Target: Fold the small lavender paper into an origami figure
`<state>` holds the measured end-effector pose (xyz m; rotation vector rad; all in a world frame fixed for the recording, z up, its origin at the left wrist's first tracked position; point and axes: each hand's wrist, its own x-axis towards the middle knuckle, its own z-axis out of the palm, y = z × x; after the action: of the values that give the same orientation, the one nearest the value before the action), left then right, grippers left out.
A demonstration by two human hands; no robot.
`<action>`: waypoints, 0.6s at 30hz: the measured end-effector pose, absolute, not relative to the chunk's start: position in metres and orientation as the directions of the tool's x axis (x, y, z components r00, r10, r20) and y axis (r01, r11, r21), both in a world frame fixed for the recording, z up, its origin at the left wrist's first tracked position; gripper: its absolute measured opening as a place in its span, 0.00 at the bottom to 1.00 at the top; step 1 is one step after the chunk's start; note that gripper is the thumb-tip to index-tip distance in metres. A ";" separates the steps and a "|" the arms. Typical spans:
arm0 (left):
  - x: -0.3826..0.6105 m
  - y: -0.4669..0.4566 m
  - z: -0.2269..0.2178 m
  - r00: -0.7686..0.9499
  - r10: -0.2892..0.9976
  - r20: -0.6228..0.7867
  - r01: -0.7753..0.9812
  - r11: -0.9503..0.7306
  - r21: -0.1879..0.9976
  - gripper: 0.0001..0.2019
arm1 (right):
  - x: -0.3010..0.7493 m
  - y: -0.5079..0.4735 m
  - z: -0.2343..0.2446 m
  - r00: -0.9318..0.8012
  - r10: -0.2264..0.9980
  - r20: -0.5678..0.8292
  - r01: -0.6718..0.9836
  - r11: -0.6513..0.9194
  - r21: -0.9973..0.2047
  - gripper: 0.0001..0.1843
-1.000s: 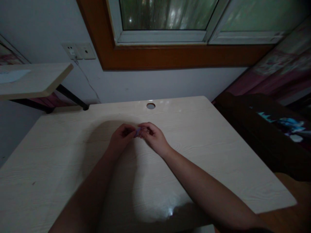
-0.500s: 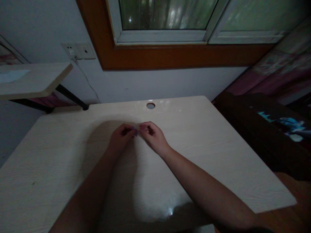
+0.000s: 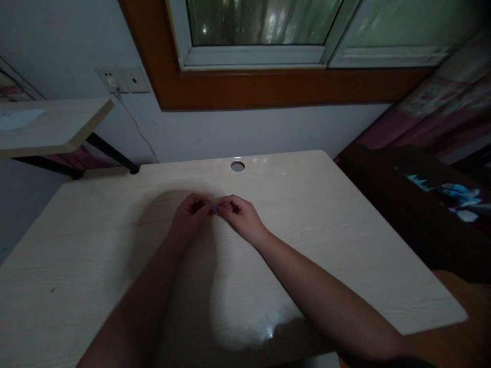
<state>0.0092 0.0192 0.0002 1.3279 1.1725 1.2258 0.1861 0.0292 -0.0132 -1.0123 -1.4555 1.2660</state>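
Between my fingertips is a small bluish-purple piece (image 3: 214, 207), too small and dim to name. My left hand (image 3: 191, 212) pinches it from the left, thumb against fingers. From the other side my right hand (image 3: 240, 214) is closed in a pinch, its fingertips touching the piece's right end. Most of the piece is hidden by the fingers. Both hands are just over the pale wood-grain table (image 3: 307, 214), toward its far edge.
A round cable hole (image 3: 238, 166) is cut near the table's back edge. At the left, a raised shelf (image 3: 76, 122) stands on black legs. A cable (image 3: 138, 128) hangs from the wall socket (image 3: 111, 81). Beyond the right edge lies a dark surface with a blue-patterned item (image 3: 460, 194).
My right hand has shifted slightly left and down, so its fingertips now meet the small bluish piece. My left hand stays almost in place.
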 end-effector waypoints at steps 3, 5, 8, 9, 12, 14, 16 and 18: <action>0.010 0.019 0.000 0.043 0.998 0.043 0.020 -0.044 0.999 0.10 | 0.187 0.030 -0.014 -0.218 0.968 0.126 -0.019 0.125 -0.992 0.08; 0.010 0.018 0.000 0.058 0.998 0.023 0.017 -0.024 1.000 0.11 | 0.188 0.030 -0.015 -0.198 0.970 0.144 -0.024 0.142 -0.990 0.07; 0.010 0.018 0.000 0.064 0.998 0.014 0.028 -0.016 0.999 0.11 | 0.188 0.031 -0.016 -0.205 0.966 0.158 -0.043 0.152 -0.987 0.07; 0.010 0.018 0.000 0.066 0.998 0.013 0.027 -0.015 1.000 0.10 | 0.188 0.031 -0.015 -0.217 0.964 0.156 -0.048 0.149 -0.988 0.08; 0.011 0.017 0.001 0.076 0.997 0.007 0.014 -0.009 1.000 0.10 | 0.188 0.031 -0.014 -0.240 0.960 0.145 -0.039 0.140 -0.989 0.09; 0.011 0.017 0.001 0.082 0.997 0.010 0.006 -0.010 1.000 0.10 | 0.188 0.031 -0.013 -0.248 0.959 0.138 -0.041 0.132 -0.990 0.10; 0.011 0.018 0.001 0.081 0.997 0.014 0.001 -0.014 1.000 0.10 | 0.188 0.031 -0.013 -0.255 0.958 0.131 -0.058 0.120 -0.991 0.11; 0.011 0.018 0.001 0.072 0.997 0.018 0.003 -0.018 1.000 0.10 | 0.188 0.031 -0.013 -0.259 0.955 0.145 -0.045 0.138 -0.989 0.11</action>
<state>0.0109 0.0178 0.0013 1.2584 1.1501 1.1677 0.1884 0.0308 -0.0128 -0.9450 -1.4440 1.3009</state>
